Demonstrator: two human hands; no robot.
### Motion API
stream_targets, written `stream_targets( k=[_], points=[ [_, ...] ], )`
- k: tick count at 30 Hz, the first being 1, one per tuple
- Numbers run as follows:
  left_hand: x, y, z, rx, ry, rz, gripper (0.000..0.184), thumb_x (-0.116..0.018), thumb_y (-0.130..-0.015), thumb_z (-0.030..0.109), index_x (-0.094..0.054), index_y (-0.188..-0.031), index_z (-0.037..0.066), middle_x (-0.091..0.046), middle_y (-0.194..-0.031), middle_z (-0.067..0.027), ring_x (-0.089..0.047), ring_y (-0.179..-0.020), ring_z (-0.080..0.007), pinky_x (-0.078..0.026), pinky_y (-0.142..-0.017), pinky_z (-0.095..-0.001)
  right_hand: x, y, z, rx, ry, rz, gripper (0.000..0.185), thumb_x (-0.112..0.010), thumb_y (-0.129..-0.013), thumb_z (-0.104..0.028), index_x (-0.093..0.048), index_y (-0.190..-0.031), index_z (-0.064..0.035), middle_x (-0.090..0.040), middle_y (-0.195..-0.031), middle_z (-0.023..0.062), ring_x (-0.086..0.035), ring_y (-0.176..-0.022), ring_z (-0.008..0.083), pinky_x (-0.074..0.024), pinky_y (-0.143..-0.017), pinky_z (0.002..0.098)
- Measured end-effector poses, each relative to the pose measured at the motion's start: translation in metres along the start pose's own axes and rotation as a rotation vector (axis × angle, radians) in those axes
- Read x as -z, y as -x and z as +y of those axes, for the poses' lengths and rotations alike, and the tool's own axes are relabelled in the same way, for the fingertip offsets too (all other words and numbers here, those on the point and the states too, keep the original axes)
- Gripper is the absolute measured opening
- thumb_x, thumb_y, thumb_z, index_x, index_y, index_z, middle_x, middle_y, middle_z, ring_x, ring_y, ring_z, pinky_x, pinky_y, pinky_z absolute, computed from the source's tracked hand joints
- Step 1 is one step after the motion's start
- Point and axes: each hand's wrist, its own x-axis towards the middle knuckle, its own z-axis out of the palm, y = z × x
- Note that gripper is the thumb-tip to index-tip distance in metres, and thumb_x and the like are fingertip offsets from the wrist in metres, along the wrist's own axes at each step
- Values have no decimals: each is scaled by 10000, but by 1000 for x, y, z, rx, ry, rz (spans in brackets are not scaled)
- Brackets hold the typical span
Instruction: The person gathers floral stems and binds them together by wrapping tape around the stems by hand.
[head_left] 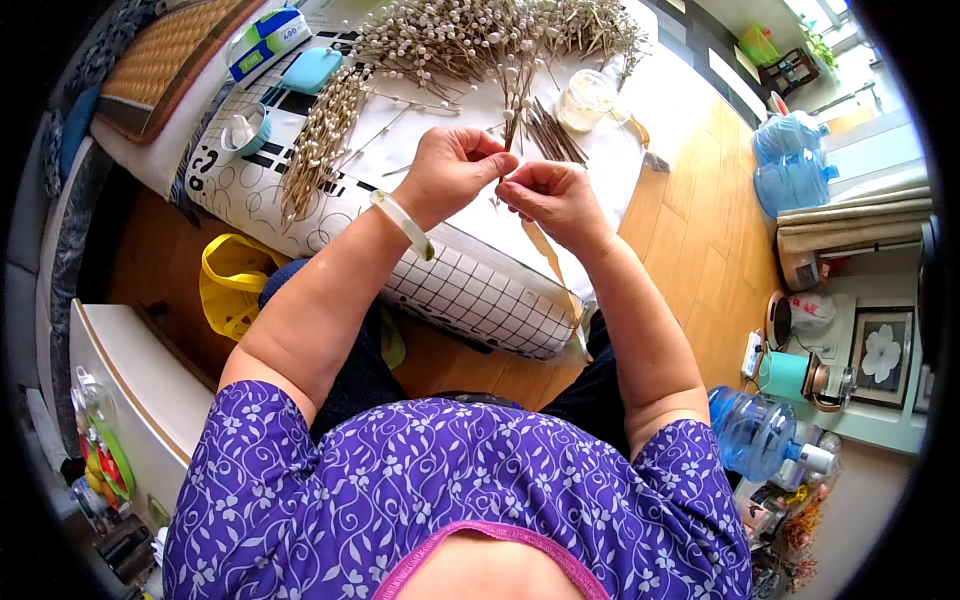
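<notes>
At far left, a woven mat [185, 60] lies beyond a cloth-covered table, with a yellow bag [232, 290] on the floor below. A small teal-rimmed tub [247, 130], a blue-and-green packet [268, 45] and a light-blue case [312, 70] sit along the table's left side. Next to them, dried stems with white berries [325, 150] spill over the patterned tablecloth [470, 290], and a larger heap [440, 40] spreads across the back.

At center, a person in a purple floral shirt [450, 460] works with both hands meeting above the near part of the table. The left hand [452, 175], a pale bangle [402, 225] on its wrist, pinches thumb and forefinger on the lower end of an upright berry sprig [515, 95]. Just beside it, the right hand [560, 205] has thumb and forefinger together; whether they grip the tan strip [548, 250] hanging below cannot be told.

Behind the right hand lie bare brown sticks [555, 135], near a clear jar [587, 98]. At far right, large blue water bottles [790, 165] stand beyond the wooden floor [690, 200].
</notes>
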Motion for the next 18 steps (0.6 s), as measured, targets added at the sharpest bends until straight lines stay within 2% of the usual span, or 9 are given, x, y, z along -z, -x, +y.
stream_targets(
  k=[2, 4, 5, 6, 8, 10, 14, 16, 18],
  points=[
    [1, -1, -4, -19, -28, -7, 116, -607, -790, 75, -617, -840, -30, -618, -751, -51, -551, -675, -79, -461, -625, -208, -1, 0, 1, 15, 17, 7, 108, -613, -783, -97, -617, -776, 10, -569, -653, -7, -489, -583, 39, -408, -532, 180],
    [0, -2, -5, -39, -56, -14, 120, -609, -788, 72, -617, -849, -31, -620, -756, -53, -551, -677, -76, -462, -625, -204, -1, -2, 6, 143, 166, 83, 115, -626, -754, -106, -630, -726, 5, -579, -591, 13, -499, -549, 44, -417, -504, 198],
    [-3, -2, -4, -34, 40, -32, 119, -614, -783, 71, -620, -847, -30, -622, -754, -58, -555, -677, -78, -463, -628, -201, 0, -2, 9, 143, 167, 82, 115, -626, -754, -106, -630, -726, 5, -579, -591, 13, -499, -549, 44, -417, -504, 198],
    [-5, -1, -3, -29, 136, -50, 118, -620, -779, 71, -624, -844, -28, -624, -753, -63, -558, -678, -79, -464, -631, -199, 0, -3, 12, 132, 166, 87, 116, -626, -755, -105, -629, -725, 8, -579, -591, 12, -497, -550, 43, -418, -503, 200],
    [-2, -1, -5, -14, 92, -50, 120, -629, -773, 75, -627, -833, -29, -626, -747, -66, -562, -670, -81, -467, -627, -200, 1, -2, 11, 118, 166, 87, 118, -626, -756, -104, -628, -725, 10, -578, -590, 12, -496, -551, 41, -418, -503, 201],
    [0, -2, -4, -4, 48, -53, 122, -637, -767, 79, -631, -822, -30, -627, -741, -70, -565, -662, -82, -469, -622, -200, 3, 0, 0, -42, 127, -19, 102, -604, -785, -85, -624, -805, 13, -580, -678, -10, -498, -611, 40, -421, -558, 181],
    [2, 1, 1, 41, -4, -60, 128, -652, -757, 92, -634, -799, -28, -627, -718, -65, -565, -629, -84, -472, -587, -203, 0, 2, 4, -49, 43, -58, 106, -586, -792, -77, -624, -819, 18, -580, -689, -9, -501, -624, 39, -423, -565, 180],
    [1, -1, -1, 35, -33, -74, 132, -655, -754, 93, -634, -806, -26, -627, -715, -62, -564, -618, -83, -472, -576, -203, -5, 0, 16, 120, 43, 54, 130, -621, -744, -100, -623, -744, 30, -549, -562, 1, -462, -530, 36, -401, -486, 205],
    [0, -1, -3, 14, -23, -96, 137, -638, -769, 93, -631, -831, -29, -628, -729, -60, -564, -647, -83, -471, -605, -207, -4, 1, 13, 121, 102, 63, 137, -620, -746, -109, -624, -741, 28, -550, -560, 2, -461, -527, 36, -402, -484, 207]
  ],
)
